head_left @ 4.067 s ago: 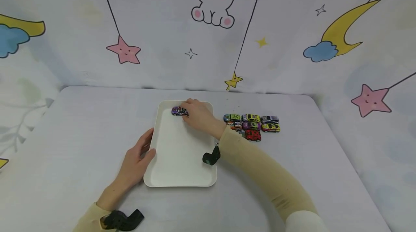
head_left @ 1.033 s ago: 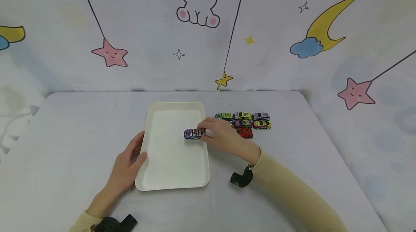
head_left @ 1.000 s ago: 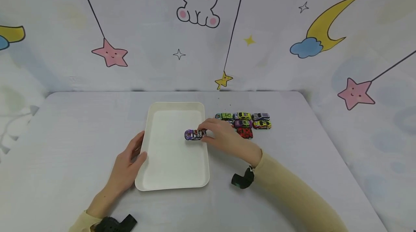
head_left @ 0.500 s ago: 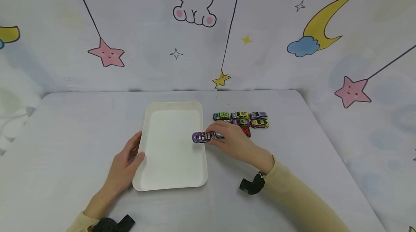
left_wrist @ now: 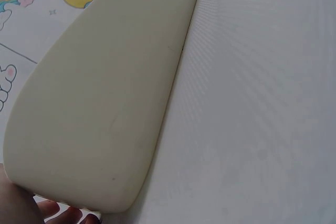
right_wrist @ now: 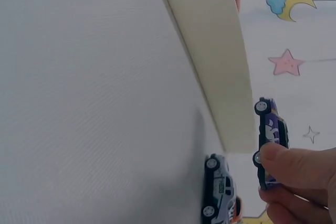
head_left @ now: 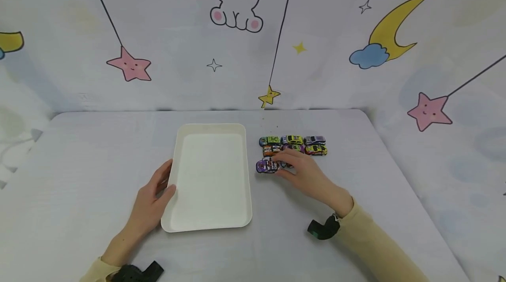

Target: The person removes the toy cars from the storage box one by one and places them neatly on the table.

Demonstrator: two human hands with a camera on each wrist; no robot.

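Observation:
My right hand [head_left: 306, 174] pinches a purple toy car [head_left: 266, 166] between thumb and fingers. The right wrist view shows this car held off the table, beside a silver-white toy car [right_wrist: 219, 190] standing below. My left hand [head_left: 152, 203] rests against the left side of a white rectangular tray [head_left: 209, 181], thumb and fingertips at its rim. In the left wrist view the tray's outer wall [left_wrist: 100, 93] fills much of the picture, with the hand's fingers partly hidden at its lower edge. Nothing lies in the tray.
Right of the tray stand several toy cars in close rows: green [head_left: 270, 141], yellow [head_left: 292, 139], silver [head_left: 314, 140], orange [head_left: 271, 150] and yellow-red [head_left: 316, 150]. My right hand hides part of this group. A patterned white backdrop [head_left: 189, 31] rises behind the table.
My right hand has carried the purple car from the tray's far end, over its right rim, to the near-left side of the grouped cars. The left hand stays at the tray.

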